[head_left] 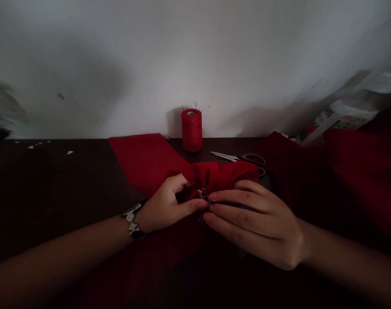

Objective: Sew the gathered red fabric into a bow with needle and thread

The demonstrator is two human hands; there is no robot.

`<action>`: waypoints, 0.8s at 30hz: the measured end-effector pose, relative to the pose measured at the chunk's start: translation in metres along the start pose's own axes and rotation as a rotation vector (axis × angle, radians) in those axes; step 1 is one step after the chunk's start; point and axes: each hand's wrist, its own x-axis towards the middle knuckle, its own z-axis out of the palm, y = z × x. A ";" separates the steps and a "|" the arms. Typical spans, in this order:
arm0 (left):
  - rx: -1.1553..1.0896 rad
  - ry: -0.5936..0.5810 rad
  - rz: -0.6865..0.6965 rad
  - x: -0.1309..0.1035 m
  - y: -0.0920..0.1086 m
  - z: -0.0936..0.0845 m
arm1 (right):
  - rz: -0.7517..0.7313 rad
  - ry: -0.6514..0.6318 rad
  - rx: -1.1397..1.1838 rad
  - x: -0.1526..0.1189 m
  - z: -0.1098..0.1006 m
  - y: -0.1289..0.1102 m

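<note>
Red cloth (145, 159) lies on the dark table and bunches up between my two hands. My left hand (168, 204), with a watch and bracelet at the wrist, pinches the gathered cloth between thumb and fingers. From the right, the fingertips of my right hand (259, 221) close on a small shiny metal piece (204, 195) at the cloth's near edge, touching my left thumb. Its exact shape is too dark to tell. Some fingers of my left hand are hidden behind the cloth.
A red thread spool (192, 131) with several pins on top stands by the wall. Scissors (229, 157) lie to its right, beyond the cloth. A white bottle (340, 118) leans at the right among more red cloth (369, 163). White scraps (70, 152) lie at left.
</note>
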 end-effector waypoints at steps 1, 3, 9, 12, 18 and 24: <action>-0.008 -0.001 0.000 0.000 0.000 0.000 | 0.006 0.001 0.000 0.000 0.000 -0.001; -0.022 -0.009 0.009 0.000 -0.001 0.000 | 0.017 -0.003 0.007 0.000 0.000 -0.001; -0.034 -0.017 0.032 0.001 0.001 0.000 | 0.059 -0.017 0.040 0.003 -0.002 -0.004; -0.048 -0.013 0.069 0.002 0.003 0.001 | 0.089 -0.002 0.043 0.005 -0.002 -0.005; -0.060 0.005 0.073 0.003 0.001 0.001 | 0.074 0.002 0.018 0.004 -0.002 -0.006; -0.061 -0.047 0.091 0.001 0.001 -0.001 | 0.065 0.010 -0.009 0.002 0.000 -0.006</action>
